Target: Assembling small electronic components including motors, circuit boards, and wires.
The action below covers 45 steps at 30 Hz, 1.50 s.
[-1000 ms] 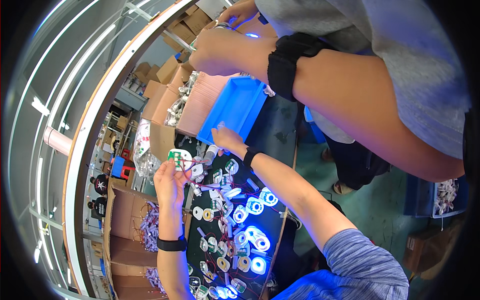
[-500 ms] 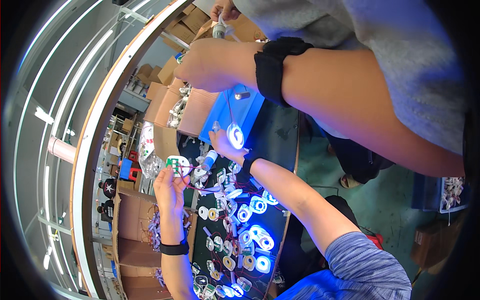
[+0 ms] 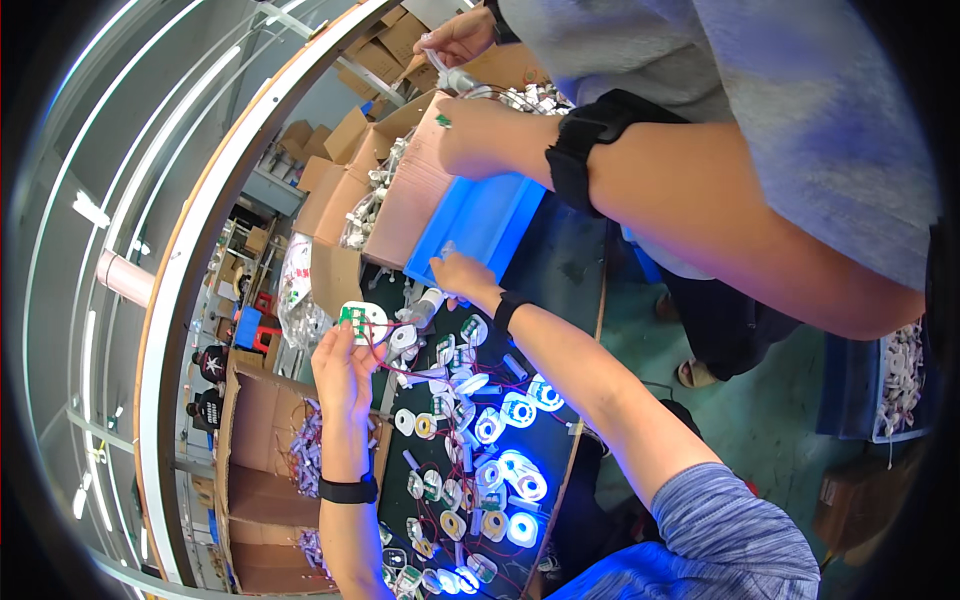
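Note:
My left hand [image 3: 343, 375] is closed on a white rounded lamp part with a green circuit board [image 3: 362, 323], held up over the table's left side. Red wires [image 3: 400, 372] trail from it toward the parts on the table. Farther off, my right hand [image 3: 465, 277] reaches to the near end of a blue bin [image 3: 478, 225]. A small translucent piece [image 3: 448, 248] shows at its fingertips; its kind is unclear. Just below that hand is a pale cylinder [image 3: 428, 307]; I cannot tell whether the hand touches it.
Wired lamp parts and several glowing rings [image 3: 522, 476] cover the dark table. A carton of wired purple cylinders [image 3: 310, 450] stands left. Beyond are open cartons [image 3: 405, 205] of white parts. A co-worker's forearm [image 3: 720, 200] crosses the upper right, their hand [image 3: 490, 135] over a carton.
The co-worker's near hand has moved right, and the lit ring and metal cylinder hanging below it have left view. My left hand still holds the lamp part, turned slightly; my right hand has shifted a little.

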Each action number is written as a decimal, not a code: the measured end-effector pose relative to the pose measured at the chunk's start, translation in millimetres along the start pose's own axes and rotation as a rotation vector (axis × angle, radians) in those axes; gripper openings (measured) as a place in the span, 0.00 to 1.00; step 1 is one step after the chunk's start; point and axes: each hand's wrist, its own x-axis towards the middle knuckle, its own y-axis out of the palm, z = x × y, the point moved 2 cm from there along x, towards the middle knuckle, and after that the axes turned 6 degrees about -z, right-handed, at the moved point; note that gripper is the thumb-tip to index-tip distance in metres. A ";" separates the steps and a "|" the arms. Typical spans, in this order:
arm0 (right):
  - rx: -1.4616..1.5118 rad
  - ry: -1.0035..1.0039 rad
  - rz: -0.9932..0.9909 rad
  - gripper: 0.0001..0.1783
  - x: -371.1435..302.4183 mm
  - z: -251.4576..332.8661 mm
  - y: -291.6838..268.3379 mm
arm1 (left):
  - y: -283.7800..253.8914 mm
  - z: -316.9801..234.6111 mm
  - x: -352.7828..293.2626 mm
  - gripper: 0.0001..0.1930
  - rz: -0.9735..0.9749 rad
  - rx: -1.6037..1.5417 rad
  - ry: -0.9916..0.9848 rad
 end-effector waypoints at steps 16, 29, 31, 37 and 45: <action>0.283 -0.223 0.006 0.32 28.8 24.4 0.1 | -3.5 -16.4 -4.5 0.12 -0.078 -0.028 0.052; 0.129 -0.128 0.136 0.30 15.8 61.6 -7.5 | -15.4 -28.7 -10.4 0.12 -0.077 -0.060 0.081; 0.099 -0.120 0.132 0.30 16.7 60.8 -6.5 | -11.4 -30.3 -12.2 0.12 -0.076 -0.027 0.123; 0.022 -0.120 0.171 0.28 13.5 59.5 -1.3 | -11.3 -32.1 -12.4 0.12 -0.117 -0.035 0.156; 0.011 -0.119 0.217 0.25 13.4 59.3 0.6 | -14.1 -32.2 -14.2 0.12 -0.091 -0.062 0.152</action>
